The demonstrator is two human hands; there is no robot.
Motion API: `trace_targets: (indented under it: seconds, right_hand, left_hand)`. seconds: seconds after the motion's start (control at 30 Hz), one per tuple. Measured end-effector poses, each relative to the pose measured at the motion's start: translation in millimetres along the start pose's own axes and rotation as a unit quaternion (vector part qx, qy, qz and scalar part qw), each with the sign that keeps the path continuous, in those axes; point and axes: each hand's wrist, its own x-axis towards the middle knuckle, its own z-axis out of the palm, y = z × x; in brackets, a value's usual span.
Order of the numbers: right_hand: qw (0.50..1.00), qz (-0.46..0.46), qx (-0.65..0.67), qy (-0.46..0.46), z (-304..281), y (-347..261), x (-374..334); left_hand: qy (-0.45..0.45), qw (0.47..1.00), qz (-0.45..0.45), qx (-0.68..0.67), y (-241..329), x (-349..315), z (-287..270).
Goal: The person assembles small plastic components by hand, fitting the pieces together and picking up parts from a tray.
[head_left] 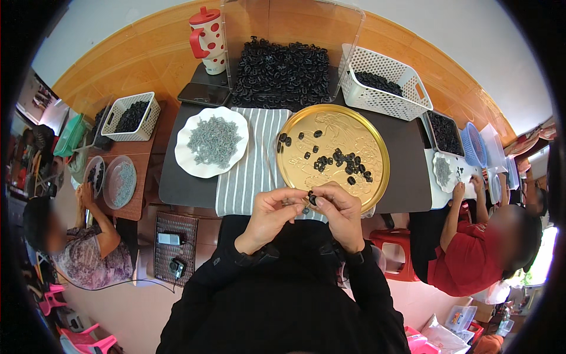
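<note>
Over the near edge of the gold tray (371, 130), both my hands meet, fingertips together. My right hand (341, 213) is closed on a small black plastic piece (313, 200) between thumb and forefinger. My left hand (270, 217) pinches at the same spot; what lies between its fingertips is too small to make out. Several black pieces (339, 158) like the held one are scattered on the tray. To the left, a white scalloped plate (184, 147) bears a heap of small grey-silver parts (213, 140) on the dark table, beside a striped grey cloth (242, 192).
At the back stand a clear bin of black pieces (282, 74), a white perforated basket (383, 103), a spotted red-lidded tumbler (207, 44) and a dark phone (203, 94). One person (88, 236) works at the left table, another in red (471, 253) at the right.
</note>
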Motion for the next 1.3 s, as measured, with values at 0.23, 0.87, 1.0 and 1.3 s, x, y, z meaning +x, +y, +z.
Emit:
trace_targets:
  seconds: [0.23,0.87,1.0,1.3]
  right_hand:
    - [0.997,-0.016,-0.046,0.054,4.6,7.4,-3.5]
    - [0.982,-0.096,-0.163,-0.008,4.6,5.7,-2.2]
    - [0.992,-0.058,-0.116,0.007,11.9,-0.4,-6.3]
    - [0.962,-0.136,-0.234,0.027,12.0,8.1,-14.3]
  left_hand:
    - [0.015,0.999,0.022,0.039,-0.2,-0.9,2.4]
    - [0.074,0.992,0.075,0.07,-7.2,-4.2,9.1]
    - [0.081,0.993,0.067,0.052,-9.7,-5.2,10.0]
    - [0.07,0.994,0.059,0.058,-7.0,-8.2,11.0]
